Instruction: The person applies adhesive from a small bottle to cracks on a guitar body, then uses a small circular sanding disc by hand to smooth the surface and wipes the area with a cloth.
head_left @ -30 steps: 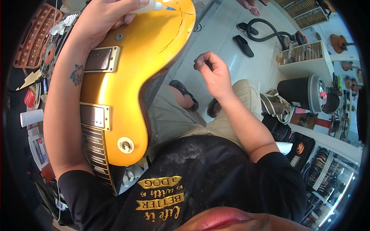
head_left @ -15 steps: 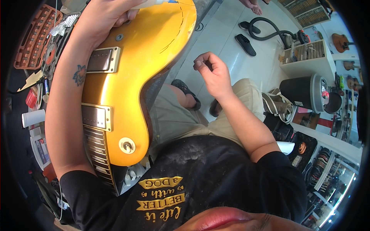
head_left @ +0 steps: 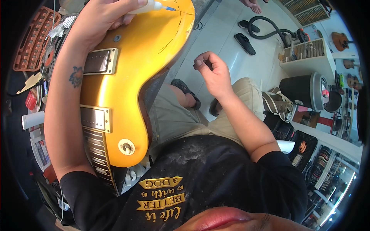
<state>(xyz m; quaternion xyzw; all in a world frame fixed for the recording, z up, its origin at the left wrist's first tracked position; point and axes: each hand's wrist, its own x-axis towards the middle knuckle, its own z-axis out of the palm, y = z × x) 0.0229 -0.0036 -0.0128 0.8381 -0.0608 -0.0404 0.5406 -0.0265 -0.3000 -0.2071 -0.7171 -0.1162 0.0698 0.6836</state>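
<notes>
A gold-topped electric guitar [head_left: 127, 90] lies at my left, with two pickups, a toggle switch and part of the fretted neck showing. My left hand [head_left: 110, 15] is closed around a small white squeeze bottle [head_left: 151, 6] with a blue needle tip [head_left: 169, 8]. That tip is at the guitar top, beside a dark broken line [head_left: 179, 19] and a thin crack-like line reaching the edge. Over my lap, clear of the guitar, my right hand [head_left: 216, 75] has its fingers curled against the thumb. Its fingertips look dark; whether anything is between them is hidden.
An orange-brown tool case [head_left: 36, 38] and a white roll [head_left: 33, 119] lie left of the guitar. Beyond my lap are a black shoe [head_left: 245, 44], a dark hose [head_left: 266, 19] and another person's foot [head_left: 253, 7]. A black bin [head_left: 298, 91] stands at right.
The bottle and its blue tip have come lower into view with my left hand. The guitar's far part appears slightly further left. My right hand has hardly moved.
</notes>
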